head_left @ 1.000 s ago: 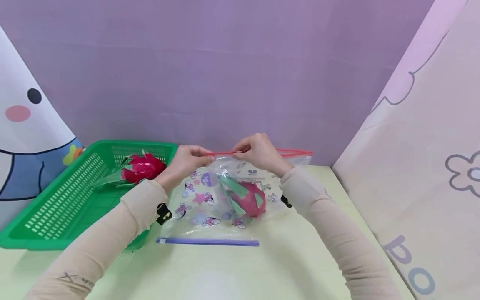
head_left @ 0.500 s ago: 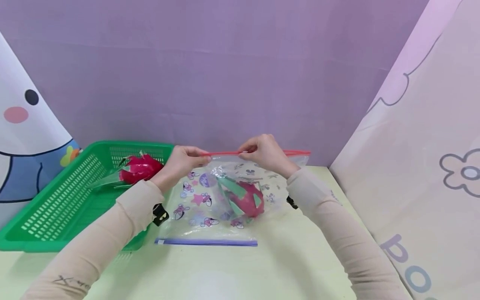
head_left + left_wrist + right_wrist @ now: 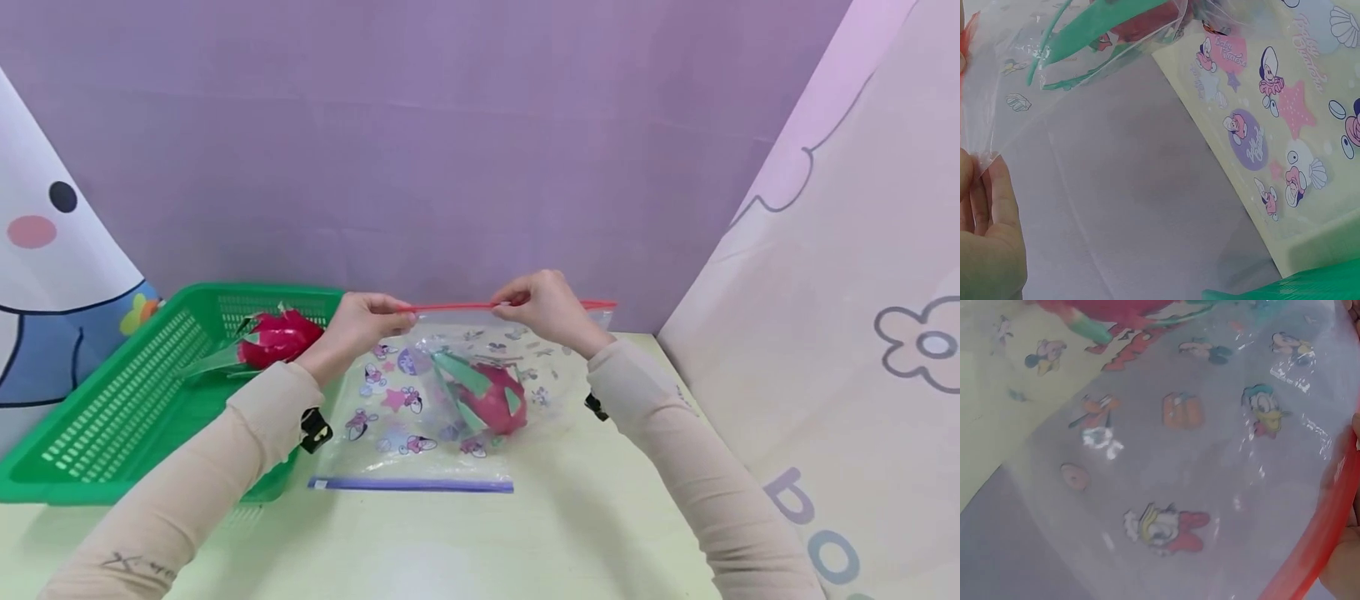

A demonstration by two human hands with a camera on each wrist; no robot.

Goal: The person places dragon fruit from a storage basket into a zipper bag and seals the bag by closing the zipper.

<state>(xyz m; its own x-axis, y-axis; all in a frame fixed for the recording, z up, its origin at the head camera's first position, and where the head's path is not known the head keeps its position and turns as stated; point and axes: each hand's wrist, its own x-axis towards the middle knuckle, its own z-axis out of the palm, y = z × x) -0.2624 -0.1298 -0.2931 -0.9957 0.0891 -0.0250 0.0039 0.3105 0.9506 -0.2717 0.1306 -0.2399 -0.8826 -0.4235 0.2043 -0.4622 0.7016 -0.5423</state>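
Observation:
A clear printed zip bag (image 3: 558, 367) with a red zip strip (image 3: 457, 307) hangs from both hands. Inside it lies a pink dragon fruit (image 3: 498, 404) with long green leaves, seen through the plastic. My left hand (image 3: 366, 323) pinches the bag's top left corner; in the left wrist view, thumb and fingers of that hand (image 3: 991, 212) grip the clear plastic there. Farther right along the red strip, my right hand (image 3: 547, 308) pinches it between thumb and forefinger. In the right wrist view the red strip (image 3: 1322, 534) runs past fingers at the right edge.
A second clear bag (image 3: 360, 450) with a purple zip strip (image 3: 420, 484) lies flat on the pale table (image 3: 420, 550). To the left stands a green basket (image 3: 142, 408) holding another dragon fruit (image 3: 281, 340). A purple backdrop (image 3: 480, 150) rises behind, a printed panel (image 3: 825, 333) at right.
My right hand has slid rightward along the red strip, away from the left hand. The left hand keeps its pinch on the corner. The view has shifted slightly.

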